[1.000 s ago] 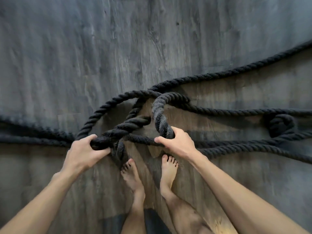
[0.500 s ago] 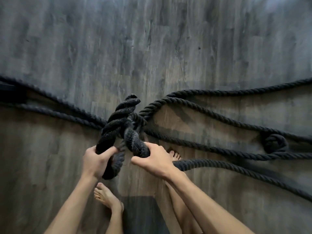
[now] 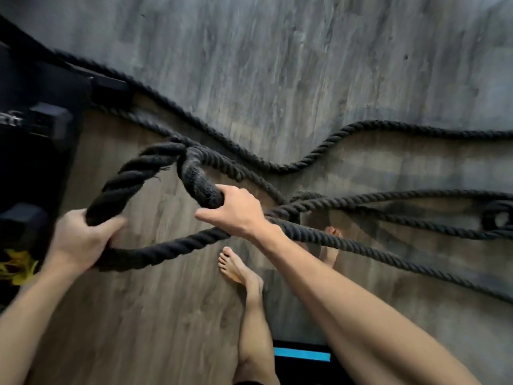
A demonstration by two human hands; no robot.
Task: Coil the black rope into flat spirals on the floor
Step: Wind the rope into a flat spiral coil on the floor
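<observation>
A thick black rope (image 3: 133, 173) arches up off the wood floor (image 3: 277, 65) between my hands. My left hand (image 3: 80, 240) is shut on its lower left part. My right hand (image 3: 236, 212) grips the rope's other side just right of the arch. A lower strand (image 3: 166, 248) runs from my left hand under my right wrist. Several more strands (image 3: 402, 129) trail across the floor to the right edge, where a knot (image 3: 497, 218) lies.
Dark equipment (image 3: 33, 134) stands at the left edge, with something yellow (image 3: 16, 268) below it. My bare feet (image 3: 236, 268) stand on the floor under my right arm. A black and blue object (image 3: 301, 354) lies near the bottom.
My hands have spread apart, opening the bunched rope into a wide raised loop. The view has swung left, bringing the dark equipment into sight.
</observation>
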